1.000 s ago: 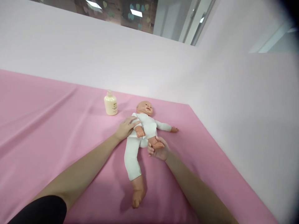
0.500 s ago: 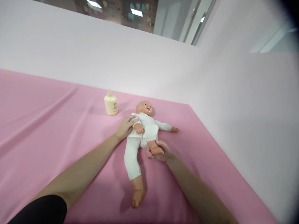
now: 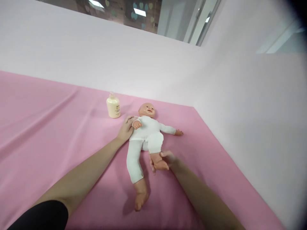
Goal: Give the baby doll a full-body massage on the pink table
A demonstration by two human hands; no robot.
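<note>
A baby doll (image 3: 146, 132) in a white suit lies on its back on the pink cloth (image 3: 48, 134), head toward the far wall. My left hand (image 3: 125, 130) rests against the doll's shoulder and upper arm on the left side. My right hand (image 3: 165, 158) is wrapped around the doll's bare foot, and that leg is bent at the knee. The doll's other leg stretches toward me, its bare foot (image 3: 140, 197) flat on the cloth. One doll arm points right, toward the cloth's edge.
A cream pump bottle (image 3: 113, 107) stands upright just left of the doll's head. White walls (image 3: 251, 105) close the surface at the back and right. The cloth's right edge runs diagonally toward me.
My right hand has drawn the doll's foot toward me and down, unfolding the leg from the belly. My left hand slid up to the shoulder, and the doll's arm lifted.
</note>
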